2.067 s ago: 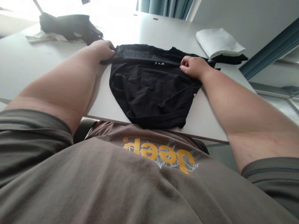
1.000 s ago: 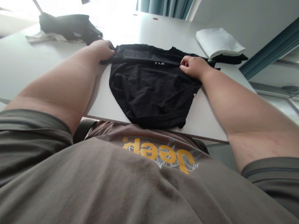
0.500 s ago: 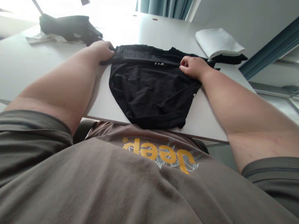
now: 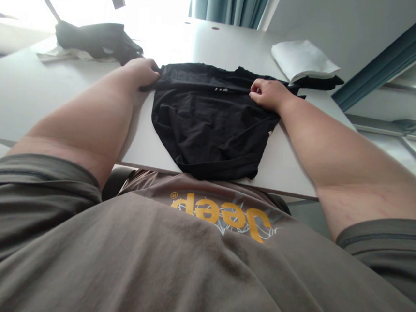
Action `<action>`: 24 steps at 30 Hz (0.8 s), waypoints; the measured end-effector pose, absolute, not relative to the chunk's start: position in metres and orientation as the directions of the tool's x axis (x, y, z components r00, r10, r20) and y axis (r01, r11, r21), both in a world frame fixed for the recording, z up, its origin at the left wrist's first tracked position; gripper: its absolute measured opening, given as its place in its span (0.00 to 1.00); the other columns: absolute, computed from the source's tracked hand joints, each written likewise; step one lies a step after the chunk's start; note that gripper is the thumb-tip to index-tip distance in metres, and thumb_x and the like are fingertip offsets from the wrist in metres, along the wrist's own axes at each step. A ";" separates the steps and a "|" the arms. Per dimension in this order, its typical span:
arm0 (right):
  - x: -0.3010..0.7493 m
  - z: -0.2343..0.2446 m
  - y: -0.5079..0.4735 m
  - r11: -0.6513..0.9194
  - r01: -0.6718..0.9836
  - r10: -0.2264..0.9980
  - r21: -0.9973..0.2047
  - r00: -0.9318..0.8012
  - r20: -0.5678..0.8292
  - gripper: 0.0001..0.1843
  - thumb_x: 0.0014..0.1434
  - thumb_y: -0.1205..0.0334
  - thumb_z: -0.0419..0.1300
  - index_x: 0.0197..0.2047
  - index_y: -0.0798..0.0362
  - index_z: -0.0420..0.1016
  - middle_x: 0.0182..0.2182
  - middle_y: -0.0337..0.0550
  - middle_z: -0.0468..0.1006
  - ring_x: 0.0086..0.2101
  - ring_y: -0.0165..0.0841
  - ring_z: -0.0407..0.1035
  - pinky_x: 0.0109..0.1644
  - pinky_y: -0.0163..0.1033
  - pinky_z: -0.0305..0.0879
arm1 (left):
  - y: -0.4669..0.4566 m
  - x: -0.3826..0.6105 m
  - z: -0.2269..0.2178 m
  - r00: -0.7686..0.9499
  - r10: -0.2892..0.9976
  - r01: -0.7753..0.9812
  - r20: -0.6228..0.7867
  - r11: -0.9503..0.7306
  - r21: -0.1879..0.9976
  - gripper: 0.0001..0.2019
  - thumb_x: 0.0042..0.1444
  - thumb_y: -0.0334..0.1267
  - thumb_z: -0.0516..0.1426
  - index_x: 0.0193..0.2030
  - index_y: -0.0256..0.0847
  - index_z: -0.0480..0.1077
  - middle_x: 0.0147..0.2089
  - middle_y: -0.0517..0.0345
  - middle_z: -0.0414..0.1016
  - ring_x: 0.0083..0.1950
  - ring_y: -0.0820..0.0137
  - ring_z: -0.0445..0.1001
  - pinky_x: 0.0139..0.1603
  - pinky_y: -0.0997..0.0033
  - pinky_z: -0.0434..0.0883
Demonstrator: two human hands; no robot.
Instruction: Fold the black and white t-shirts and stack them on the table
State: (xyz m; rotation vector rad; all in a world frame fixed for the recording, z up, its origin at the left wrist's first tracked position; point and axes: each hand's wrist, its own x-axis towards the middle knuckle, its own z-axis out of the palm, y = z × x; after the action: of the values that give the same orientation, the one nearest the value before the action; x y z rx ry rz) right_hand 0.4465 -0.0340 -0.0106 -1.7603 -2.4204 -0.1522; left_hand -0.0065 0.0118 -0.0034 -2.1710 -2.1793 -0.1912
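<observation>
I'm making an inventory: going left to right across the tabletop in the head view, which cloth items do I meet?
Heap of dark clothes → black shirt → folded white cloth.

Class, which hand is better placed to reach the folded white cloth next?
Probably the right hand, nearer the folded white cloth; the left hand touches the left side of the black fabric shirt.

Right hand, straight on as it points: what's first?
Likely the black shirt: the right hand points across it toward the pale print, though depth along the cloth is unclear.
</observation>
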 end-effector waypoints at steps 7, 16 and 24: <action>0.449 -0.014 -0.030 0.326 0.945 0.928 0.007 -0.321 0.190 0.18 0.70 0.57 0.58 0.56 0.57 0.78 0.50 0.55 0.82 0.48 0.45 0.75 0.53 0.46 0.65 | 0.008 -0.004 -0.002 -0.001 0.992 0.999 0.128 -0.006 0.051 0.28 0.65 0.48 0.61 0.70 0.41 0.74 0.65 0.50 0.76 0.59 0.52 0.73 0.60 0.53 0.73; 0.449 -0.013 -0.030 0.312 0.950 0.936 -0.008 -0.307 0.170 0.19 0.70 0.57 0.57 0.57 0.57 0.78 0.52 0.55 0.82 0.49 0.46 0.74 0.55 0.47 0.64 | 0.003 -0.001 0.000 -0.006 0.993 0.999 0.120 0.000 0.046 0.28 0.64 0.47 0.59 0.69 0.41 0.75 0.63 0.48 0.77 0.57 0.52 0.74 0.59 0.53 0.73; 0.447 -0.011 -0.033 0.298 0.954 0.944 -0.018 -0.292 0.156 0.18 0.71 0.57 0.57 0.58 0.57 0.77 0.53 0.55 0.81 0.50 0.45 0.74 0.56 0.47 0.64 | 0.003 -0.002 0.000 -0.016 0.993 0.997 0.120 0.006 0.083 0.29 0.64 0.49 0.61 0.70 0.43 0.74 0.65 0.51 0.76 0.59 0.52 0.73 0.63 0.51 0.72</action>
State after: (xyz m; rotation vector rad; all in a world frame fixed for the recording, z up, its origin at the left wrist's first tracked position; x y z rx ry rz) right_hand 0.4466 -0.0330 -0.0115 -1.7800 -2.4176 -0.1176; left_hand -0.0024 0.0034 0.0003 -2.1840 -2.2084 -0.2238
